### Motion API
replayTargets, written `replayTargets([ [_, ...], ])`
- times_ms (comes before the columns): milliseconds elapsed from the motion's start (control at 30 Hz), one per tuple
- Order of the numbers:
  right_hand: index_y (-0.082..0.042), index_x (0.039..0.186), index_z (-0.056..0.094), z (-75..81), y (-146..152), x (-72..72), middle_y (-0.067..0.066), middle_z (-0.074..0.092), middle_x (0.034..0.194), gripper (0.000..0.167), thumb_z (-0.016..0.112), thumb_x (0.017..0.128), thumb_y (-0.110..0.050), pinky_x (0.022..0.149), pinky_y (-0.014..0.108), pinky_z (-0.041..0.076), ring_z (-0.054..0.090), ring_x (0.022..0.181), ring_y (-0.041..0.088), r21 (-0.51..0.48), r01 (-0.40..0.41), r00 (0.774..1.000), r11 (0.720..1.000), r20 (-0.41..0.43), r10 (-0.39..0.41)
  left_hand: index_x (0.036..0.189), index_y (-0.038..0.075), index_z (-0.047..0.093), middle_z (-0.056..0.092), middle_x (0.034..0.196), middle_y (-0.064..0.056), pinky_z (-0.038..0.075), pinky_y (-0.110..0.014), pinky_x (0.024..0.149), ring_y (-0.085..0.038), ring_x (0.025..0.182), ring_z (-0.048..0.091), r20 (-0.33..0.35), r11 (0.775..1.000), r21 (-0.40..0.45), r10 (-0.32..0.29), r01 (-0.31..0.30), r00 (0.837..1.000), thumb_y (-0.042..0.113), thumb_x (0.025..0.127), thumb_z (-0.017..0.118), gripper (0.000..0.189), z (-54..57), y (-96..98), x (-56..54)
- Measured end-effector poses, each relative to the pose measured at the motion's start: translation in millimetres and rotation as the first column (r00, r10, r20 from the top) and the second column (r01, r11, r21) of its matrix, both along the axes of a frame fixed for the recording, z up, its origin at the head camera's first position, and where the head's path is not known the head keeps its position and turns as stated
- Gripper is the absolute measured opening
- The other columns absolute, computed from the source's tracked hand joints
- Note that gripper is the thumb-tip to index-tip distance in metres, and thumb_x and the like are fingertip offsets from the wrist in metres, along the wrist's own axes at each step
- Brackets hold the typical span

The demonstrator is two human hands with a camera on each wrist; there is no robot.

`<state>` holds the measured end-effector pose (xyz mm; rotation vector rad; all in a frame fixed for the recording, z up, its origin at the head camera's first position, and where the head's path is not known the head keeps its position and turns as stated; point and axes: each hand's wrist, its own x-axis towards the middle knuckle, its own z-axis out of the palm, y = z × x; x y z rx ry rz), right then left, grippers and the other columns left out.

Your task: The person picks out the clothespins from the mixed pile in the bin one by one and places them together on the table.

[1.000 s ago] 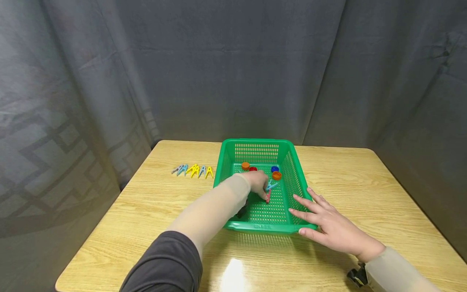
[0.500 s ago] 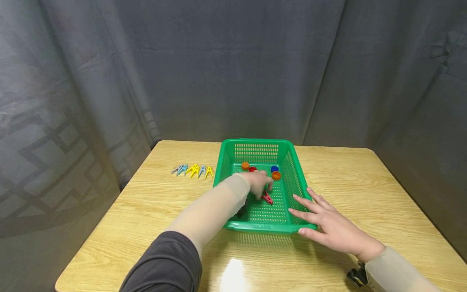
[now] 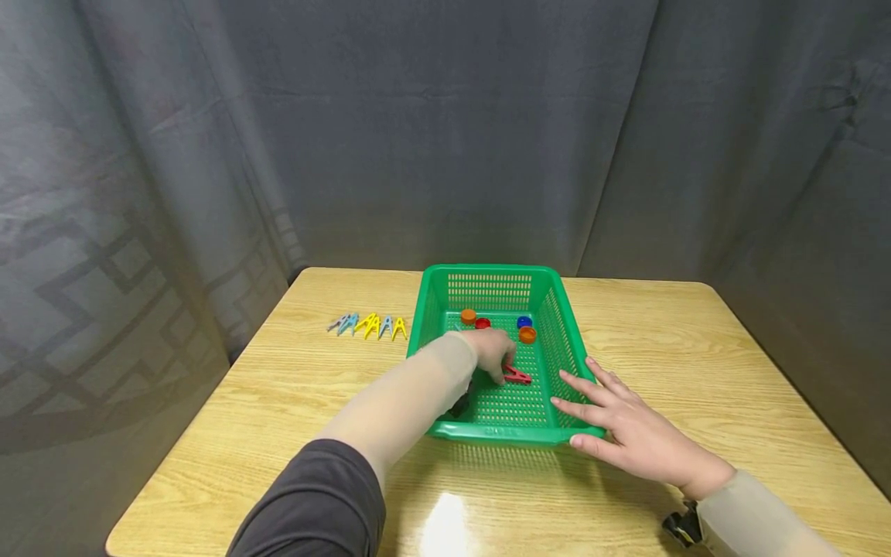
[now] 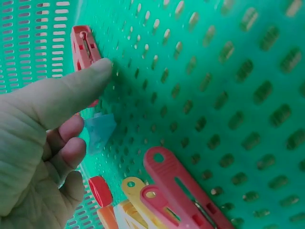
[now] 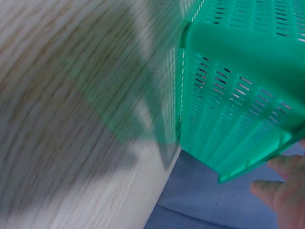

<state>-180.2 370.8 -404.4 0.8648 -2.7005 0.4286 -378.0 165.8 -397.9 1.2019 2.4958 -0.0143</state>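
Well, on the desk [image 3: 696,348] I see a row of clothespins [image 3: 377,328] beside the basket's [image 3: 491,433] left edge. The left hand [image 3: 491,350] is inside, fingers bent by a red clothespin [image 3: 517,376] on the basket's floor; I cannot tell whether they pinch it. A blue cap [image 3: 525,322] and an orange cap [image 3: 527,335] lie toward the far right corner. The right hand [image 3: 633,429] rests, fingers spread, at the near right corner.

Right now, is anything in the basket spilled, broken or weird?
Nothing stands out: no spill or crack shows. The green basket stands upright, and the red clothespin at the left hand looks whole where visible.
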Motion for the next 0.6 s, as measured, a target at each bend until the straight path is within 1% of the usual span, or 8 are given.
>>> replayTargets([
  [133,-0.022,0.134,0.059,0.4,0,0.3,0.0,0.035,0.153,0.045,0.066,0.091,-0.036,0.111,0.021,-0.005,0.014,0.144,0.039,-0.004,0.002,1.0,1.0,0.006,-0.002,0.094,0.019,0.065,0.058,0.093,0.009,0.045,-0.023,0.07,-0.009,0.084,0.053,0.04,0.998,0.062,0.016,-0.018,0.999,0.033,0.082,0.078,0.022,-1.1,2.8,-3.9],
  [233,-0.023,0.134,0.059,0.8,1,0.4,-0.001,0.034,0.153,0.046,0.065,0.091,-0.037,0.112,0.022,-0.004,0.013,0.144,0.038,-0.004,0.007,1.0,1.0,0.018,-0.007,0.095,0.02,0.065,0.06,0.09,0.01,0.046,-0.024,0.069,-0.009,0.081,0.055,0.077,0.991,0.128,0.029,-0.039,0.997,0.032,0.083,0.077,0.021,1.3,4.2,-6.5],
  [400,-0.022,0.133,0.06,0.3,1,-0.5,0.002,0.036,0.152,0.046,0.066,0.09,-0.038,0.112,0.022,-0.006,0.014,0.143,0.04,0.008,0.011,1.0,1.0,0.016,-0.011,0.1,0.018,0.066,0.06,0.092,0.009,0.047,-0.024,0.072,-0.01,0.083,0.056,0.131,0.968,0.239,0.042,-0.073,0.991,0.031,0.084,0.076,0.023,11.3,3.1,-9.0],
  [533,-0.022,0.133,0.06,-0.8,1,-1.2,0.005,0.038,0.151,0.046,0.066,0.09,-0.038,0.112,0.022,-0.007,0.015,0.143,0.04,0.017,0.009,1.0,1.0,0.011,-0.009,0.103,0.017,0.067,0.062,0.092,0.009,0.047,-0.025,0.073,-0.011,0.084,0.056,0.167,0.947,0.307,0.039,-0.09,0.985,0.03,0.085,0.075,0.023,21.6,-0.7,-11.2],
  [600,-0.022,0.133,0.06,-1.1,1,-1.2,0.005,0.038,0.151,0.046,0.066,0.09,-0.038,0.112,0.021,-0.007,0.015,0.143,0.04,0.019,0.01,1.0,1.0,0.013,-0.01,0.103,0.018,0.067,0.062,0.093,0.009,0.047,-0.025,0.074,-0.011,0.085,0.057,0.182,0.937,0.336,0.035,-0.095,0.983,0.03,0.085,0.075,0.023,27.2,-3.6,-12.2],
])
